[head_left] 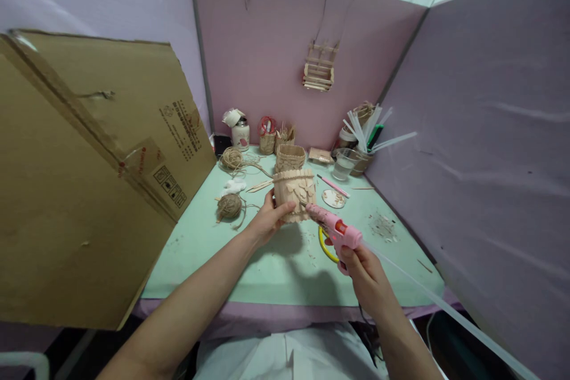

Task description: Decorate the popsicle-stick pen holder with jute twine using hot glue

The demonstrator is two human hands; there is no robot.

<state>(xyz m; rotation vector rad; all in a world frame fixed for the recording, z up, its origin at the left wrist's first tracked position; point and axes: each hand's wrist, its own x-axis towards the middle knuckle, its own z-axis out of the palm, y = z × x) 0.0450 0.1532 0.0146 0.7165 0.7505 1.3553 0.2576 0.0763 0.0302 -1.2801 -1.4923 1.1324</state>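
Observation:
My left hand is closed round the lower left side of a small basket of pale wooden sticks, held above the table. Overlapping wood chips cover part of the basket's front, and a twine band runs near its rim. In my right hand is a pink glue gun, gripped by its handle. Its nozzle points left at the basket's front; whether it touches cannot be made out. A long clear glue stick sticks out of the gun's back.
Behind the basket stands another wooden basket. Twine balls lie to the left, near a large cardboard sheet. A white dish, a pink pen, a clear cup and scattered scraps are on the right.

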